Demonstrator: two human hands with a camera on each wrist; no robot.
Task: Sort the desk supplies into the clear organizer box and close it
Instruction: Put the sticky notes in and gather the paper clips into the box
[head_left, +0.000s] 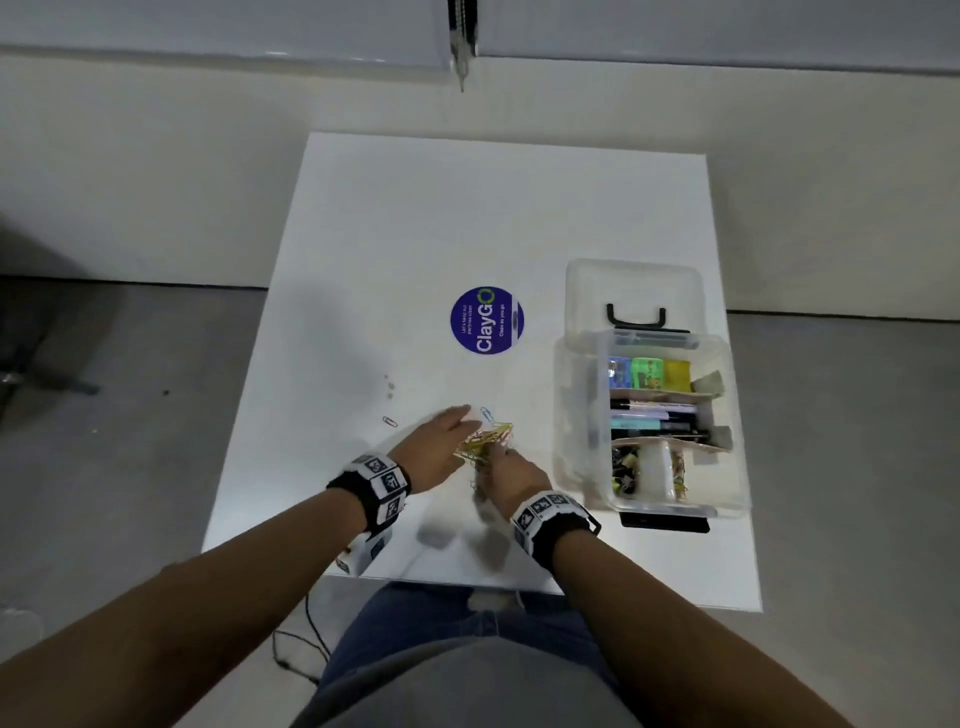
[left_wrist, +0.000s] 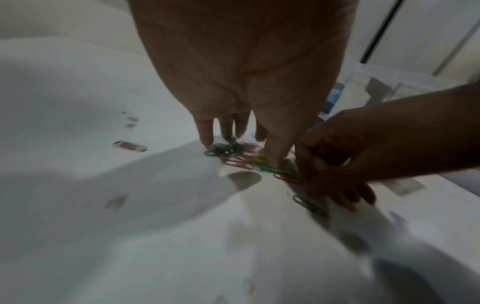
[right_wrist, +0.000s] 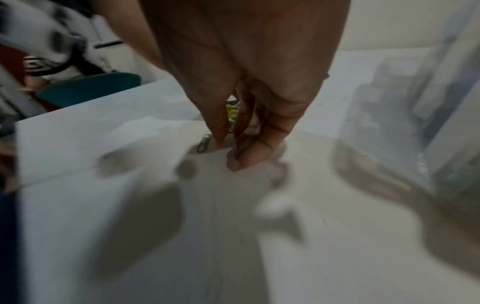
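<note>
Head view: paper-clip pile (head_left: 483, 440) lies between flat left hand (head_left: 436, 452) and pinching right hand (head_left: 511, 475).

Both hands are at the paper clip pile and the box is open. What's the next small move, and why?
Probably close both hands around the paper clip pile and lift it toward the organizer box. The pile sits between the hands on the table, and the box's near compartment already holds clips. One stray clip stays for later.
</note>
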